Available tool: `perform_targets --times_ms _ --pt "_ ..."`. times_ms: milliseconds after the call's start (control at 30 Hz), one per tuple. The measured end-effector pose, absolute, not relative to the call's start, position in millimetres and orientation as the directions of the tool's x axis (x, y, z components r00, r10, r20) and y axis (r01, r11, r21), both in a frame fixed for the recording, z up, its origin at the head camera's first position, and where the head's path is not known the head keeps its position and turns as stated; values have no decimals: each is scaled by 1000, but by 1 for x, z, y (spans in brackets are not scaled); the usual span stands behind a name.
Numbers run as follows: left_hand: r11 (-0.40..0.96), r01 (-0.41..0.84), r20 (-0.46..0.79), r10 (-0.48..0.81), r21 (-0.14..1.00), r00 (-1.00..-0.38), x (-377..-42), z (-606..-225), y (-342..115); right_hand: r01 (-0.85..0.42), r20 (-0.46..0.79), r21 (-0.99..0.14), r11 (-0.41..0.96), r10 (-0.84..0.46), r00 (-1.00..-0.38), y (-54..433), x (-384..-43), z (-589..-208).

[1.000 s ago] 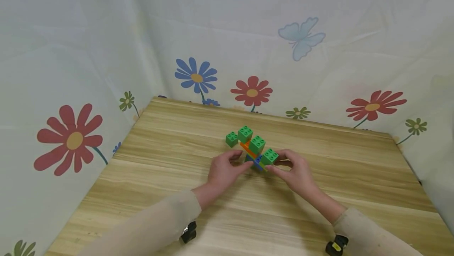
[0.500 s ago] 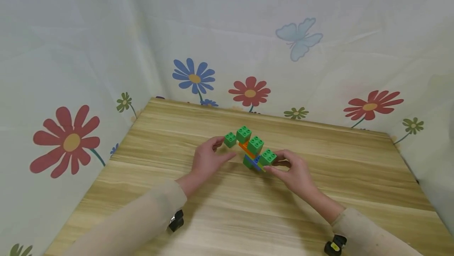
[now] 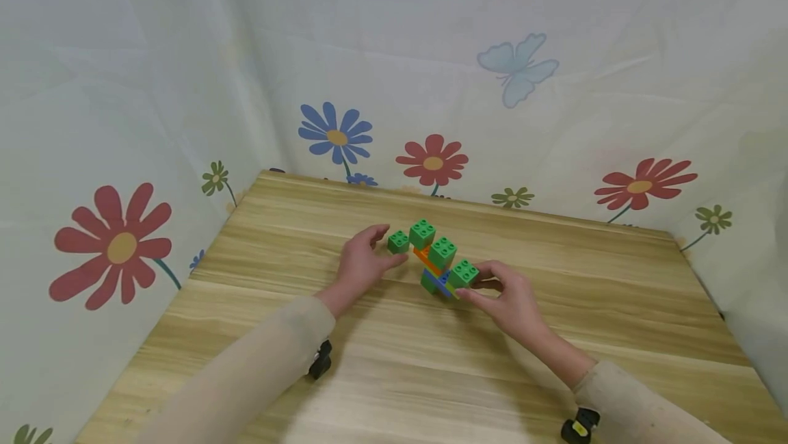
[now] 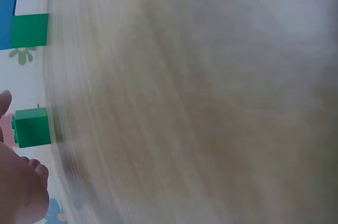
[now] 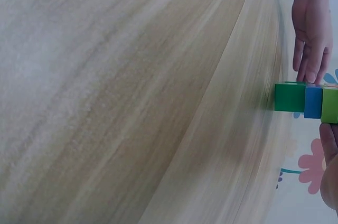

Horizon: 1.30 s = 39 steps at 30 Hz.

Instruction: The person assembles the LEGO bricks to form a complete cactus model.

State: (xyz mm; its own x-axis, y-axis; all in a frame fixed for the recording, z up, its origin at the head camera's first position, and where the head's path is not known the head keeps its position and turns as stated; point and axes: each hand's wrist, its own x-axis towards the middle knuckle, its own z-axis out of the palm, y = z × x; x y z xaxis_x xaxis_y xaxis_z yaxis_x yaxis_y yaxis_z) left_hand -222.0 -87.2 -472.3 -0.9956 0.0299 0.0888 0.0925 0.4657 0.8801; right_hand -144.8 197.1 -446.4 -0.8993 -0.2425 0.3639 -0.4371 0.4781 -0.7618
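A toy-brick build stands on the table, with a blue brick low down, an orange brick higher up and several green bricks on top. My right hand pinches its right end, thumb at the lime brick and fingers behind the end green block. Under the blue layer, a green base brick meets the table in the right wrist view. Left of the build sits a loose green brick, studs up. My left hand is beside it, thumb and forefinger spread around its near side.
The wood-grain table spreads around both hands. Behind and at the sides hangs a pale flower-print curtain, meeting the table's back edge. A black wrist device is strapped under the left sleeve, another under the right.
My left hand has let go of the build and moved left to the loose green brick. My right hand keeps its pinch at the right end of the build.
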Motion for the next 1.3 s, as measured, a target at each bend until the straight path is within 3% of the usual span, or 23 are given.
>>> perform_targets --times_ms 900,1300 --pt "548 98 121 -7 831 -993 -238 -478 -87 -445 377 -754 483 -237 -895 197 -146 -447" --pt "542 217 219 62 812 -974 -228 -428 -113 -444 378 -771 457 -233 -896 197 -147 -448"
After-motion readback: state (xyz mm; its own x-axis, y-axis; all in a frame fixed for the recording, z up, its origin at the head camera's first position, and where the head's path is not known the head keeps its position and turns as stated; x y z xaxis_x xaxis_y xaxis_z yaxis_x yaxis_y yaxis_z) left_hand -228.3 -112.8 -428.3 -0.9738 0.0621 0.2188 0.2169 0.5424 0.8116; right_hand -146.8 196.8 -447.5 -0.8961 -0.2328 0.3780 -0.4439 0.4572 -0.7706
